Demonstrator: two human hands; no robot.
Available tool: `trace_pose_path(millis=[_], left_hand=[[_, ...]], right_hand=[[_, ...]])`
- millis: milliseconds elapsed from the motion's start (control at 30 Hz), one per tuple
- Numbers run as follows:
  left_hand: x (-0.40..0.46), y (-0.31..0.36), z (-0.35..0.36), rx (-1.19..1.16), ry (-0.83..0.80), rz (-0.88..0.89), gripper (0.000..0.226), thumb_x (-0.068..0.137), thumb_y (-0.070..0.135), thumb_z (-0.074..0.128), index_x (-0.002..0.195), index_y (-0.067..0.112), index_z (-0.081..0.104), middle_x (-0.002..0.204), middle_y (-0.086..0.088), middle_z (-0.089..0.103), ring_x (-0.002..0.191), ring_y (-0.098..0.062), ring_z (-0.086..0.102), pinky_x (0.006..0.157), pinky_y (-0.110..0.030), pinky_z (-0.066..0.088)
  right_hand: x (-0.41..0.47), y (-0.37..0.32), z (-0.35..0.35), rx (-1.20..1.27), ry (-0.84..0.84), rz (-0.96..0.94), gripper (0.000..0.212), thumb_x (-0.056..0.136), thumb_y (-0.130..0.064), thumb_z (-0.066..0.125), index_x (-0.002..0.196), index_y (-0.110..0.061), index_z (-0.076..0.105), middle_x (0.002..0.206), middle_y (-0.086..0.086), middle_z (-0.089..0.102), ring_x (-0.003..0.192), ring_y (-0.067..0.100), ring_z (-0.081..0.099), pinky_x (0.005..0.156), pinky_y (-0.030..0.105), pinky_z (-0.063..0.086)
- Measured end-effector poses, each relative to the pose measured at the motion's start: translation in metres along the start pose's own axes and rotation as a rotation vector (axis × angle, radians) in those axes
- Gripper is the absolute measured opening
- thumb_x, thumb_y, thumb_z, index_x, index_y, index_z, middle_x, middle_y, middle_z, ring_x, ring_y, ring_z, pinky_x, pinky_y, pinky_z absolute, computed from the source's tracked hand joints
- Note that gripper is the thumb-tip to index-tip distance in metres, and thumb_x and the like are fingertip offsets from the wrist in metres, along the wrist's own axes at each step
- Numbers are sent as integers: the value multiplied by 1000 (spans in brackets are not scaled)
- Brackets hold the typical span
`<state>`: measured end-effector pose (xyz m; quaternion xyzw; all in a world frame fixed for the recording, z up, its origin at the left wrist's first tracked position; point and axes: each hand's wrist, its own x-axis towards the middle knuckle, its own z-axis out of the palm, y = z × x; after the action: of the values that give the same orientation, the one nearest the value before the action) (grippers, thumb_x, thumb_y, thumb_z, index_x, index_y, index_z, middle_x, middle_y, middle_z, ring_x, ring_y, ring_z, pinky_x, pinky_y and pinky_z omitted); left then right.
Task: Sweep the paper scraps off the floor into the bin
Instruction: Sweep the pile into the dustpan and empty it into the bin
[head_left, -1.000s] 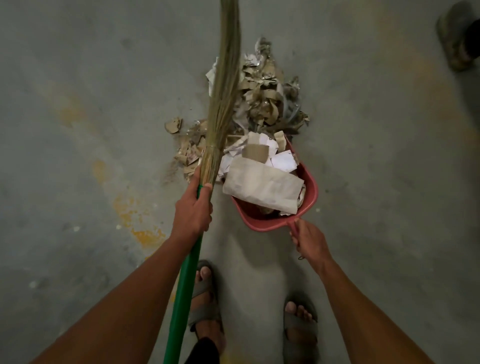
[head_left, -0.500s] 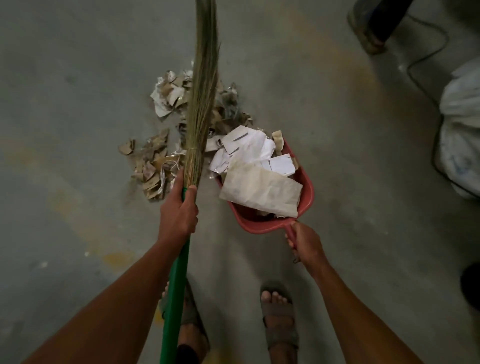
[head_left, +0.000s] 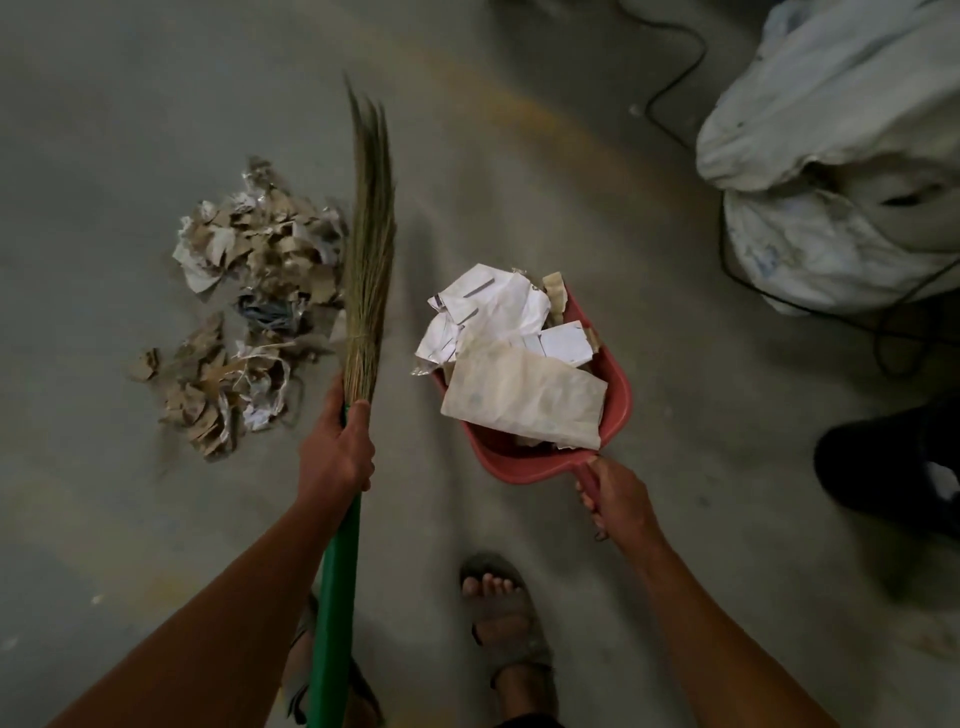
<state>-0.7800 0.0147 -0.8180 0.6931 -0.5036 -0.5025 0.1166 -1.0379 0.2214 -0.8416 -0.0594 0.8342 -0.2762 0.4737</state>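
partial progress, judged from the layout. one load is aboard: the red plastic dustpan (head_left: 545, 415), at about 3 o'clock from frame centre, carries a large creased cream paper sheet (head_left: 524, 397) on top of several white torn paper pieces (head_left: 488, 306), heaped above the rim and overhanging its front lip. still to do: a loose heap of brown and white paper scraps (head_left: 244, 306) lies on the grey concrete floor (head_left: 78, 130) at 9 o'clock, touching the bristles' left side and apart from the dustpan.

left hand (head_left: 337, 452): grip clenched round the long grass-bristle broom with a green handle (head_left: 363, 270), just below the bristles; bristle tips point to 12 o'clock. right hand (head_left: 621, 499): grip wrapped round the dustpan's handle at 5 o'clock.

probable bin: a white crumpled sack (head_left: 841, 171) at 2 o'clock, well apart from the pan; what it holds cannot be made out. a black cable (head_left: 680, 78) runs past it. judgement: tip this load there, then collect the heap.
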Motion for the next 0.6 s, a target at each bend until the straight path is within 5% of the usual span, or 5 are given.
trace_pose_path(millis=[600], left_hand=[[-119, 74, 180, 345, -430, 177, 55, 110, 44, 45, 162, 50, 27, 77, -13, 65, 57, -22, 59, 45, -31, 52]], right_hand=[[-47, 116, -185, 365, 325, 189, 50, 111, -41, 39, 74, -12, 57, 51, -2, 46, 36, 8, 35, 44, 23, 30]])
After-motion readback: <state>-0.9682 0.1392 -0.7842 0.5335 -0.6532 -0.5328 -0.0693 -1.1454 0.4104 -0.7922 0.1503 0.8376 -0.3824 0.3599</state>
